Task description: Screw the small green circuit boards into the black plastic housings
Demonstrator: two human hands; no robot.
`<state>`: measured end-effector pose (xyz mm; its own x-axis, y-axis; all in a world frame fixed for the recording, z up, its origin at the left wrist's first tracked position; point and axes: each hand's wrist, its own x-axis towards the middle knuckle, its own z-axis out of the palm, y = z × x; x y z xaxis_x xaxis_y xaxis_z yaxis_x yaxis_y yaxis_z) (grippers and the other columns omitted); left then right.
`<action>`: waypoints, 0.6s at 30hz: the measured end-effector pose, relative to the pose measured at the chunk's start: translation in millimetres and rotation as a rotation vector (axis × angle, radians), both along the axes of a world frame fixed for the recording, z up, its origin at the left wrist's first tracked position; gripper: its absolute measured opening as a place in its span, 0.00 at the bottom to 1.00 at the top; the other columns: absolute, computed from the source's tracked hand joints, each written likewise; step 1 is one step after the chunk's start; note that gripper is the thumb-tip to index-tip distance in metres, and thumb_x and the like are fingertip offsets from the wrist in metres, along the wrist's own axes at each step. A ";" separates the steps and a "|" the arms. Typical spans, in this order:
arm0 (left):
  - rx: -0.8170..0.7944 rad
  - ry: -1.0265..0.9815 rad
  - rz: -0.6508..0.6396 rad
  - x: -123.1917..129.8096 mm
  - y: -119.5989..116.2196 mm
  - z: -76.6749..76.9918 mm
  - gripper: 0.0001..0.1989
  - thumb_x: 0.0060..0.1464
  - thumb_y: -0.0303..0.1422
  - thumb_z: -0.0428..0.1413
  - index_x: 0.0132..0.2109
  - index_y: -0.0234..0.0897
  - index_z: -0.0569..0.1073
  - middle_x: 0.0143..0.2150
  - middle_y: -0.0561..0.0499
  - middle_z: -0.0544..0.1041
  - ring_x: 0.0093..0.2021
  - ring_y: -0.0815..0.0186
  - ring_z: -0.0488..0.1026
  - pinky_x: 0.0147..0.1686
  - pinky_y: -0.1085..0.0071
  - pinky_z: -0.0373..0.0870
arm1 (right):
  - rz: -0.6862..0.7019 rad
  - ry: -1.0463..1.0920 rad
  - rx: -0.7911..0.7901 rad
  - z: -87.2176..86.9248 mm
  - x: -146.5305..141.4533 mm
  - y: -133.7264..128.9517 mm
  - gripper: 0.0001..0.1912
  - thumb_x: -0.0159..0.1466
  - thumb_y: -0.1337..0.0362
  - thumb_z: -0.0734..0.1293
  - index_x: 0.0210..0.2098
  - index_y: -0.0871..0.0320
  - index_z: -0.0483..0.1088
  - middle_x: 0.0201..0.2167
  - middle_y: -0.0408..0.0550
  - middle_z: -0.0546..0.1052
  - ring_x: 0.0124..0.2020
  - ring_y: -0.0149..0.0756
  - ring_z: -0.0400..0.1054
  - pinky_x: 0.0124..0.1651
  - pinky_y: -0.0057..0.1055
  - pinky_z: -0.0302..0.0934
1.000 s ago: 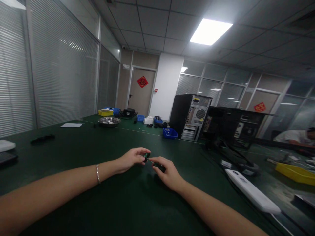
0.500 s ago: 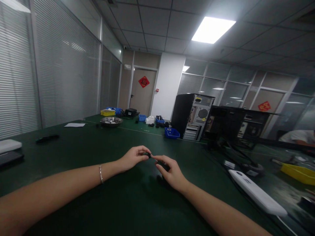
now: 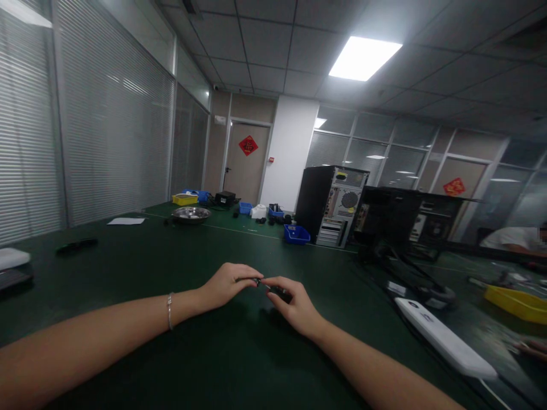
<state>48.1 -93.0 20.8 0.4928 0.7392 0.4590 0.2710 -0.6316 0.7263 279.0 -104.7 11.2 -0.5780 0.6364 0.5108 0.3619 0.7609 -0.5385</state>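
Above the green table, my left hand (image 3: 228, 282) pinches a small black part (image 3: 257, 281) between thumb and fingers. Most of that part is covered, and its kind is too small to make out. My right hand (image 3: 298, 307) is closed around a black-handled screwdriver (image 3: 280, 294), whose thin metal shaft points left towards the small part. Both hands' fingertips almost meet; whether the shaft touches the part I cannot tell.
A blue bin (image 3: 296, 234) stands before a black computer tower (image 3: 318, 205). On the right lie a white power strip (image 3: 444, 336), cables and a yellow tray (image 3: 515, 302). A metal bowl (image 3: 191, 214) sits at the back left. At far right is another person's sleeve (image 3: 508, 236).
The view has tilted slightly. My left fingers have straightened and flattened over the small black part, covering more of it. My right hand keeps its grip on the screwdriver, closer to the left fingertips.
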 end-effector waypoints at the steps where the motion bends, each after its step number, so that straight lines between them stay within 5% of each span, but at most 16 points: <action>1: -0.011 -0.010 0.000 0.5 -0.1 0.8 0.12 0.56 0.33 0.59 0.46 0.42 0.81 0.46 0.49 0.82 0.49 0.57 0.75 0.53 0.63 0.67 | 0.000 0.020 -0.006 0.4 0.1 -0.2 0.12 0.69 0.62 0.65 0.50 0.59 0.71 0.47 0.51 0.77 0.47 0.42 0.72 0.50 0.45 0.67; 11: -0.173 -0.052 -0.038 1.4 9.2 -6.0 0.16 0.57 0.34 0.57 0.50 0.33 0.77 0.42 0.45 0.82 0.39 0.61 0.77 0.40 0.67 0.73 | 0.021 0.122 -0.088 4.5 -1.9 -3.4 0.14 0.68 0.62 0.65 0.52 0.54 0.74 0.46 0.51 0.79 0.48 0.44 0.73 0.49 0.40 0.67; 18: -0.170 0.168 -0.159 -12.5 18.1 -4.7 0.13 0.64 0.38 0.52 0.46 0.32 0.73 0.42 0.47 0.77 0.37 0.63 0.76 0.38 0.63 0.74 | -0.011 0.110 -0.086 -3.8 0.2 4.1 0.13 0.69 0.62 0.65 0.51 0.58 0.70 0.46 0.50 0.77 0.46 0.42 0.72 0.49 0.44 0.67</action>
<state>35.6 -74.9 16.1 0.6672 0.7061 0.2371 0.3040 -0.5487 0.7788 279.2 -100.6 7.3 -0.5147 0.6864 0.5137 0.3049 0.7066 -0.6386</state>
